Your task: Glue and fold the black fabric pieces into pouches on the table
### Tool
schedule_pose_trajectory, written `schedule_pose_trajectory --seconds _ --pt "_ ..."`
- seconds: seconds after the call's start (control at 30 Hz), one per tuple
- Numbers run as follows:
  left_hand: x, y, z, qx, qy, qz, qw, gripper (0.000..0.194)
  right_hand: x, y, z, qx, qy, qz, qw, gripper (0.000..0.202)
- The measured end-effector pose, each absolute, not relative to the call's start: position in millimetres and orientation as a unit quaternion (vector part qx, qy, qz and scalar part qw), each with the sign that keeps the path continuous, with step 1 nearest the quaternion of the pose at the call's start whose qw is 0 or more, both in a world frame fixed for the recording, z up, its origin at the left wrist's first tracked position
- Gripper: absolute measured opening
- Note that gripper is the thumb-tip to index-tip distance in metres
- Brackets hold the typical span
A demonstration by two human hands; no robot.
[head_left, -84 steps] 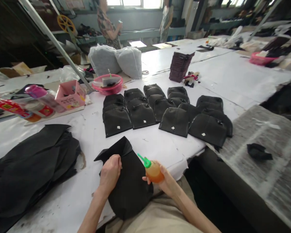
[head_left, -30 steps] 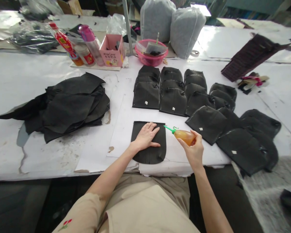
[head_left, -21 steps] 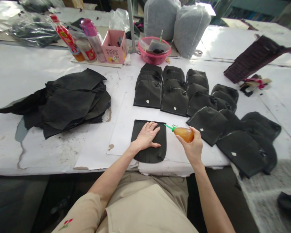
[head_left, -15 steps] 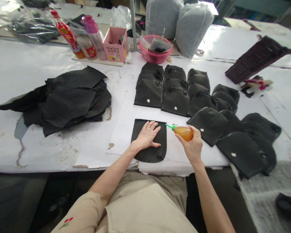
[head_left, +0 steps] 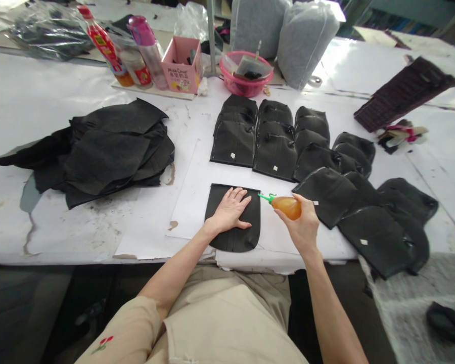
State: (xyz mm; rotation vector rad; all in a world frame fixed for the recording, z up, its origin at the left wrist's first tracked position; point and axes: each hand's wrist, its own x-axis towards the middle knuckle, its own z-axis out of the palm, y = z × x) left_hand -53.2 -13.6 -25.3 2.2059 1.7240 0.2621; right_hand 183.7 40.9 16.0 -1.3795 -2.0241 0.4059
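Observation:
My left hand (head_left: 231, 210) lies flat with fingers spread on a black leather-like piece (head_left: 237, 240), which has one straight edge at the far side and a rounded end toward me. My right hand (head_left: 303, 222) grips a squeeze bottle (head_left: 287, 207) of amber liquid with a green nozzle. The nozzle tip is at the far right corner of the black piece; I cannot tell whether it touches. Beyond my hands stand rows of similar black pieces (head_left: 233, 144), overlapping one another, some with a small white tag.
A heap of loose black pieces (head_left: 106, 151) lies to the left. Along the back are a red-labelled bottle (head_left: 104, 45), a pink-capped bottle (head_left: 146, 45), a pink box (head_left: 181, 71) and a pink basin (head_left: 246, 83). A dark woven-looking object (head_left: 404, 93) stands at the right.
Both hands and the bottle keep nearly the same place over the black piece. The whole view has shifted very slightly.

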Motion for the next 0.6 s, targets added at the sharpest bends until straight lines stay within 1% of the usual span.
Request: schedule_pose_trajectory --seconds 0.2,0.33,0.6 --pt "-54 -14 -24 0.772 0.605 0.091 0.170 0.091 178 44 15 -0.529 -0.766 0.146 0.335 0.067" --pt "-54 -14 -26 0.772 0.605 0.095 0.170 0.092 183 39 18 -0.526 -0.773 0.144 0.324 0.067" --pt "-53 -14 -20 0.770 0.608 0.093 0.170 0.087 189 25 25 -0.516 -0.785 0.127 0.317 0.065"
